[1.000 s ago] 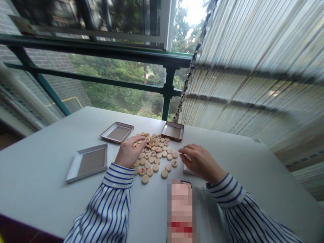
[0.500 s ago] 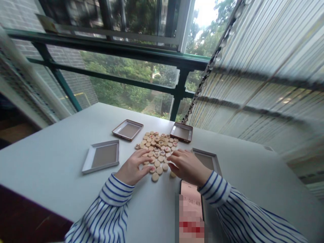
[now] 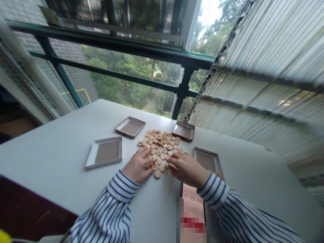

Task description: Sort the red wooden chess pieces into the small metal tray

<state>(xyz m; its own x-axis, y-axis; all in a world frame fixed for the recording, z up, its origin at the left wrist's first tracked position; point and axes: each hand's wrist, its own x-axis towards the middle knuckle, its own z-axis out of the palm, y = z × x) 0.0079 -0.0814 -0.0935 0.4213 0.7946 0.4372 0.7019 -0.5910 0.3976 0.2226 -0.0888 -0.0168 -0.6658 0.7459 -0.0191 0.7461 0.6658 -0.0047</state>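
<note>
Round wooden Chinese chess pieces [image 3: 159,137] lie in a loose heap on the white table [image 3: 63,141]. Some show red or black characters; others are blank side up. My left hand [image 3: 138,165] rests at the near left of the heap, fingers spread over the pieces, its thumb by a red-marked piece [image 3: 155,166]. Opposite it, my right hand [image 3: 188,168] curves over the near right edge, thumb and fingers apart. Whether its fingertips touch a piece I cannot tell. One blank piece [image 3: 157,174] lies nearest me, between both hands.
Beyond the heap are two brown-edged shallow trays, one left [image 3: 130,127] and one right [image 3: 184,131]. A grey-white tray [image 3: 108,152] stands at left, another [image 3: 207,160] by my right wrist. A phone [image 3: 192,197] showing a timer lies under my right forearm.
The whole view has shifted slightly. My right hand has moved a little inward, and a blank piece that lay by its thumb is now out of sight. My left hand stays over the pieces.
</note>
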